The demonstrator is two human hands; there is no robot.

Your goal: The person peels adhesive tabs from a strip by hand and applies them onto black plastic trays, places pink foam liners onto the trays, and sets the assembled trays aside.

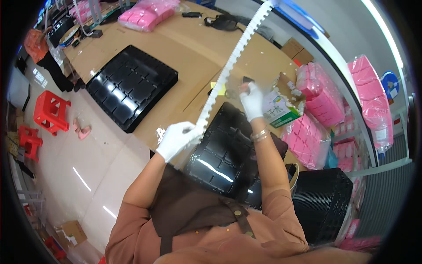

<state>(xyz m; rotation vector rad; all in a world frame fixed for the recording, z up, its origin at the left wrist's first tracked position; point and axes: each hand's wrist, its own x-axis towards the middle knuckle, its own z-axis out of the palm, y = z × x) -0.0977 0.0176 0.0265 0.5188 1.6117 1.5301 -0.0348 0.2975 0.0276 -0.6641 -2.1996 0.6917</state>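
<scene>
My left hand, in a white glove, is closed at the lower end of a long white strip with a notched edge. The strip slants up and away to the top of the view. Beneath my hands lies a glossy black molded plastic tray with rows of compartments, partly hidden by my right forearm. My right hand, also gloved in white, is raised over the tray's far edge, beside an opened carton. Its fingers are blurred, so what they hold cannot be made out. Past it lie a yellow paper and a small dark piece.
Another black tray sits on the cardboard-covered table at the left. Pink wrapped packs line the right side, above a stack of black trays. Red stools and a person are on the left.
</scene>
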